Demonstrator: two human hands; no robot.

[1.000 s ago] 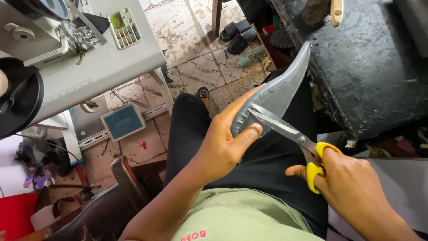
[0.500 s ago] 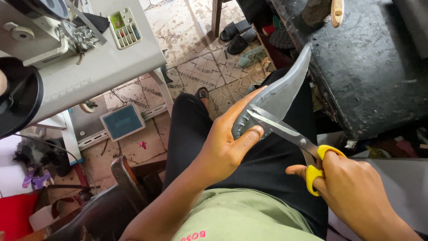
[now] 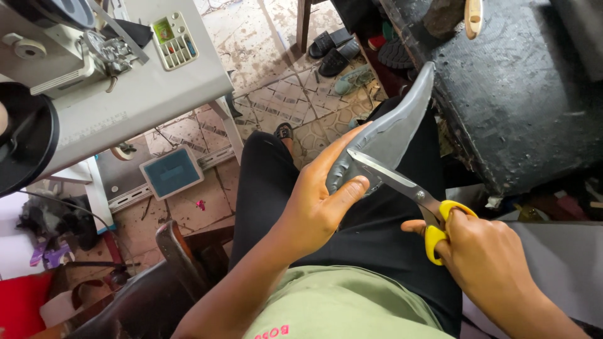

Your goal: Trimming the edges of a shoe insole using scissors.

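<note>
My left hand [image 3: 317, 201] grips the near end of a long grey shoe-sole-shaped piece [image 3: 392, 129], thumb on top, holding it out over my lap. My right hand [image 3: 480, 257] holds yellow-handled scissors [image 3: 402, 185], fingers through the loops. The steel blades lie across the near end of the grey piece, just by my left thumb. I sit in black trousers and a light green shirt.
A grey sewing machine table [image 3: 125, 94] stands at the left with a small tray of bits on it. A dark, worn work surface [image 3: 521, 100] is at the right. Sandals [image 3: 333, 53] lie on the tiled floor ahead. A dark chair edge [image 3: 176, 251] is near my left knee.
The scissor blades have shifted slightly along the near end of the grey piece. Both hands stay almost where they were.
</note>
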